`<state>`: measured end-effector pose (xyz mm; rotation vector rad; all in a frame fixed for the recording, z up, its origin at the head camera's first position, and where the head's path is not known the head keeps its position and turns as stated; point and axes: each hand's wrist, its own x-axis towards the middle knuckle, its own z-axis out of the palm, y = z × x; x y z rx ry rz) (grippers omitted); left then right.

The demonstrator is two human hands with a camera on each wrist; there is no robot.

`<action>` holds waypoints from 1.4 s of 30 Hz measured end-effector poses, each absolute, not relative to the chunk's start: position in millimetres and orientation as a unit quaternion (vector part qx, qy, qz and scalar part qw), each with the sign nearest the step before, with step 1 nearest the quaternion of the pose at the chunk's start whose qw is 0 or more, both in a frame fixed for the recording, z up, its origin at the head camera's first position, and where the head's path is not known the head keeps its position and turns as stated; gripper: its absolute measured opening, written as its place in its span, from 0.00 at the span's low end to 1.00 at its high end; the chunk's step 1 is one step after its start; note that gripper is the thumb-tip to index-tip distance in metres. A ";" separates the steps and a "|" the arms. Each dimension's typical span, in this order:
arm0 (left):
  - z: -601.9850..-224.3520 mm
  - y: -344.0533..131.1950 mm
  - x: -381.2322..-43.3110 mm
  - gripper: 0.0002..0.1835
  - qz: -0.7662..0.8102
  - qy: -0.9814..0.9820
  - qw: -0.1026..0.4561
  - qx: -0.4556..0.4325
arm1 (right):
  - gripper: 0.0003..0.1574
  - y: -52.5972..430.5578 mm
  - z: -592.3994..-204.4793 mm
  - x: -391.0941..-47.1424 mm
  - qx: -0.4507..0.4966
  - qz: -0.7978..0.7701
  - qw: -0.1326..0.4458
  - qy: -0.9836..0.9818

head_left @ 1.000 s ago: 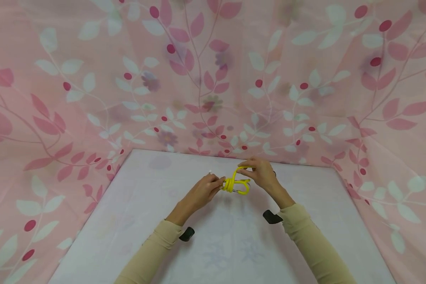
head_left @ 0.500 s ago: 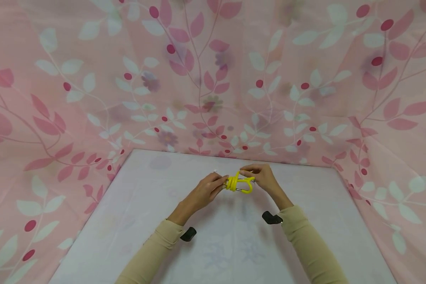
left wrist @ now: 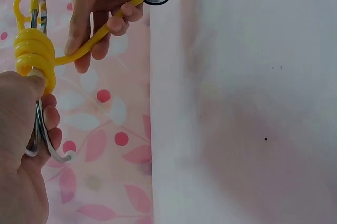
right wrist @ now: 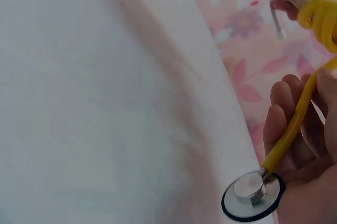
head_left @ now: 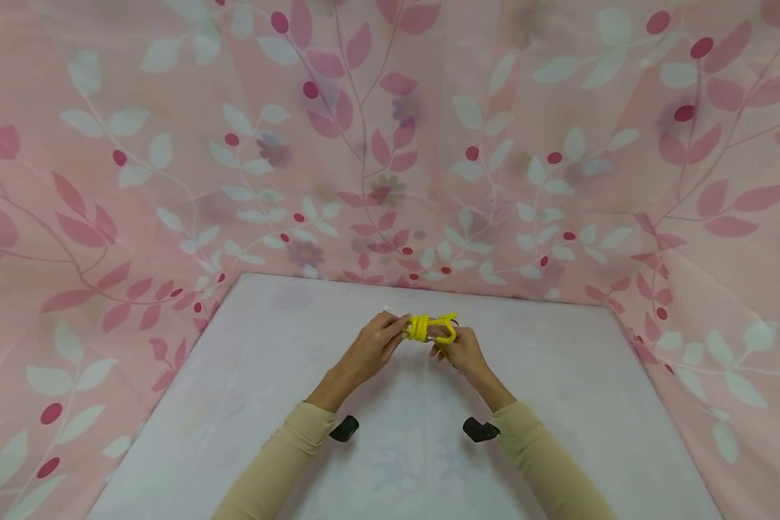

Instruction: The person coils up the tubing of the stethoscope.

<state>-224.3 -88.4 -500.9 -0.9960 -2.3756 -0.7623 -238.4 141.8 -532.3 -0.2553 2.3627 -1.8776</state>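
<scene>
A stethoscope with yellow tubing (head_left: 419, 328) is held up between both hands over the far part of the table. Its tubing is coiled several turns round the metal ear tubes (left wrist: 38, 124), and a yellow loop (left wrist: 25, 4) sticks out beyond the coil. My left hand (head_left: 372, 345) grips the ear tubes just beside the coil; a whitish eartip (left wrist: 68, 156) shows past its fingers. My right hand (head_left: 464, 352) holds the tubing's free end between thumb and fingers, close to the loop. From that end hangs the round chest piece (right wrist: 250, 195) with its dark rim.
A white-covered table (head_left: 390, 433) lies beneath the hands. Pink leaf-patterned cloth (head_left: 390, 144) rises behind it and on both sides. Dark camera mounts (head_left: 344, 429) sit at the wrists below the beige sleeves (head_left: 279, 455).
My right hand has come from above the coil down and round to below the loop, carrying the tubing's end. Another turn of tubing now lies on the coil. My left hand stays almost still.
</scene>
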 end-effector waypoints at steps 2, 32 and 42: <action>-501.5 -89.2 -224.6 0.23 -0.275 -0.867 0.229 -0.348 | 0.20 135.8 -535.3 -232.8 -0.095 -0.625 0.057 0.773; -522.9 -97.0 -233.7 0.19 -0.195 -0.913 0.229 -0.277 | 0.19 120.5 -533.8 -168.2 -0.155 -0.458 -0.046 0.874; -525.4 -92.9 -232.0 0.20 -0.173 -0.924 0.201 -0.275 | 0.12 127.0 -503.5 -163.0 -0.164 -0.473 -0.118 0.858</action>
